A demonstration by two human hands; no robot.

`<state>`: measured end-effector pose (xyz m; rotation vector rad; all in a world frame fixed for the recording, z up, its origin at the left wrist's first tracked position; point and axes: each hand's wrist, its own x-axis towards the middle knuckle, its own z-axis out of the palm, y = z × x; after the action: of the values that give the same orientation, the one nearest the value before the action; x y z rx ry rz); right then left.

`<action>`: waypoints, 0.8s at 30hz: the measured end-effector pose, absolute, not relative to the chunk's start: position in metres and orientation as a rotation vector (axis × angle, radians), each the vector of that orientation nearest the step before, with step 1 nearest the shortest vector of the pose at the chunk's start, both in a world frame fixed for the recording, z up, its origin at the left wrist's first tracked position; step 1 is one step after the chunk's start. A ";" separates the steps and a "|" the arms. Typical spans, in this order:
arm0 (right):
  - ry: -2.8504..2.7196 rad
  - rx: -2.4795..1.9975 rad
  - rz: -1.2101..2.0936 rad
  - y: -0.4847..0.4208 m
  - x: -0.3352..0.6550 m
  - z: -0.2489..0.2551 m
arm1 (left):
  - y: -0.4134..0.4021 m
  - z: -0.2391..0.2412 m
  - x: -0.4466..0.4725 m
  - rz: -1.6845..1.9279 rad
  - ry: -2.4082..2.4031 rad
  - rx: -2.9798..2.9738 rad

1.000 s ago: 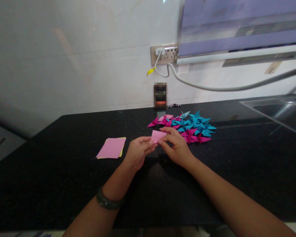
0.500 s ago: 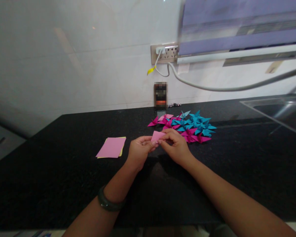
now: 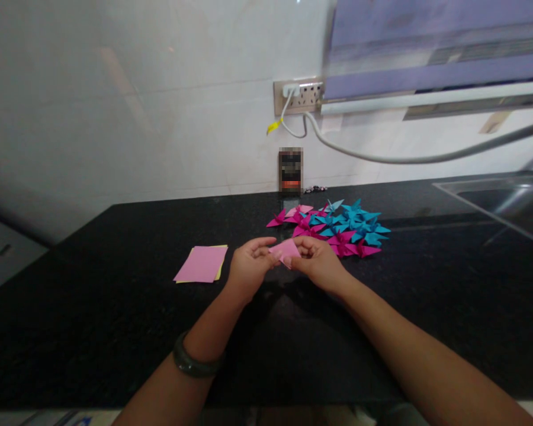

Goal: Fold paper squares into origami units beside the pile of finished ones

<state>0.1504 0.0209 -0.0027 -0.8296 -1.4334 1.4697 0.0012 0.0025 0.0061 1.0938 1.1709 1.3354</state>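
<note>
A small folded piece of pink origami paper is held just above the counter between both hands. My left hand pinches its left side, thumb on top. My right hand grips the right side, with its thumb pressed on the near face. Fingertips behind the paper are partly hidden. Right behind the hands lies a cluster of folded paper cranes, with magenta cranes in front and blue cranes to the right. To the left rests a stack of square paper sheets, pink over yellow.
The black countertop meets a pale tiled wall. A blurred-out dark upright object stands at the wall beside a beaded string. A white cable hangs from a socket panel. A metal sink is at right.
The pink paper has been turned in my fingers and now shows a wider face tilted towards me. My right thumb has moved onto it, and both hands stay in nearly the same place.
</note>
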 end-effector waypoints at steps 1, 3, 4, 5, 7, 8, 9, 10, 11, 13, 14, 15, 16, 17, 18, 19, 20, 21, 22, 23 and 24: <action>-1.377 -0.817 1.456 0.020 0.148 -0.003 | 0.003 0.005 0.002 1.355 1.121 1.038; -1.307 -0.808 1.440 0.018 0.143 -0.004 | 0.003 0.003 0.004 1.355 1.008 0.963; -1.296 -0.803 1.437 0.017 0.141 -0.004 | 0.003 0.002 0.005 1.345 0.965 0.945; -1.287 -0.800 1.423 0.016 0.139 -0.005 | 0.002 0.002 0.006 1.338 0.942 0.932; -1.313 -0.797 1.370 0.015 0.137 -0.007 | 0.001 0.003 0.007 1.335 0.964 0.902; -1.345 -0.809 1.314 0.014 0.136 -0.008 | 0.001 0.004 0.007 1.331 0.995 0.888; -1.390 -0.829 1.244 0.014 0.137 -0.009 | 0.000 0.004 0.006 1.322 1.027 0.881; -1.444 -0.852 1.167 0.013 0.137 -0.009 | 0.000 0.005 0.006 1.309 1.055 0.883; -1.502 -0.873 1.088 0.012 0.138 -0.010 | 0.000 0.006 0.005 1.300 1.075 0.892; -1.622 -0.880 0.939 0.012 0.141 -0.010 | 0.000 0.007 0.002 1.276 1.090 0.922; -1.685 -0.861 0.874 0.012 0.142 -0.010 | 0.000 0.007 0.001 1.260 1.091 0.939; -1.745 -0.835 0.813 0.012 0.144 -0.010 | 0.000 0.008 0.000 1.241 1.090 0.950; -1.802 -0.805 0.758 0.013 0.146 -0.010 | 0.001 0.008 -0.001 1.221 1.089 0.954; -1.852 -0.775 0.716 0.014 0.148 -0.010 | 0.001 0.008 -0.002 1.205 1.089 0.950; -1.891 -0.748 0.688 0.015 0.150 -0.009 | 0.001 0.008 -0.002 1.193 1.087 0.943; -1.919 -0.722 0.671 0.015 0.151 -0.009 | 0.002 0.008 -0.003 1.188 1.082 0.936; -1.936 -0.696 0.663 0.016 0.153 -0.008 | 0.002 0.008 -0.003 1.186 1.076 0.932; -1.945 -0.669 0.663 0.017 0.153 -0.008 | 0.002 0.008 -0.003 1.187 1.071 0.936; -1.948 -0.645 0.668 0.018 0.154 -0.007 | 0.002 0.008 -0.003 1.188 1.067 0.944; -1.949 -0.628 0.678 0.018 0.154 -0.007 | 0.002 0.008 -0.003 1.189 1.066 0.953; -1.947 -0.623 0.689 0.018 0.154 -0.007 | 0.002 0.008 -0.003 1.189 1.069 0.960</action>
<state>0.1538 0.0183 -0.0068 -0.6231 -1.9470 0.6892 -0.0025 0.0020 0.0079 0.9605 1.0687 1.1892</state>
